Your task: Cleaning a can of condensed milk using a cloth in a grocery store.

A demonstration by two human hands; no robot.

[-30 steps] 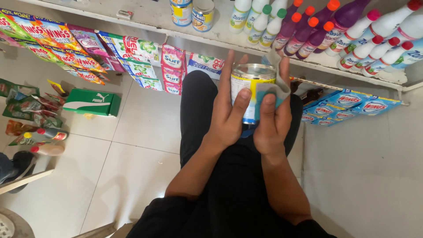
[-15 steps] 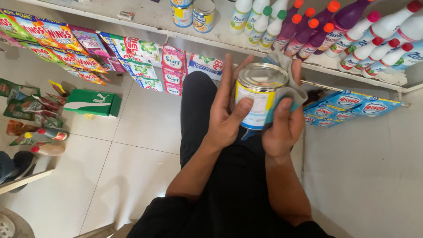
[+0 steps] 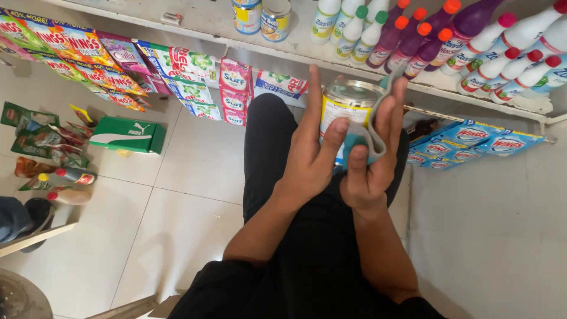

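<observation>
Item: one tin can (image 3: 345,109), silver lid, yellow and blue label, held in front of my body above my black-clad legs and the tiled floor (image 3: 177,195), just short of the shelf (image 3: 195,20).
Axis: the can's long axis runs roughly upright, tilted a little; the lid end points up toward me and slightly toward the shelf, the base points down behind my hands.
Left hand (image 3: 310,159): my fingers (image 3: 312,100) are wrapped on the can's left side, index stretched up along the wall, thumb laid across the label; clenched on the can.
Right hand (image 3: 372,159): my fingers press one grey-blue cloth (image 3: 369,139) against the can's right side, fingertips reaching to the lid rim; gripping cloth and can together.
Shelf stock, cans: two more cans (image 3: 261,16) standing side by side on the shelf, well apart from the one I hold.
Shelf stock, bottles: a row of white and purple bottles (image 3: 449,35) with green, orange and red caps; count uncertain at the frame edge.
Hanging stock: strips of coloured sachets (image 3: 195,77) along the shelf edge.
Floor: one green box (image 3: 127,134).
</observation>
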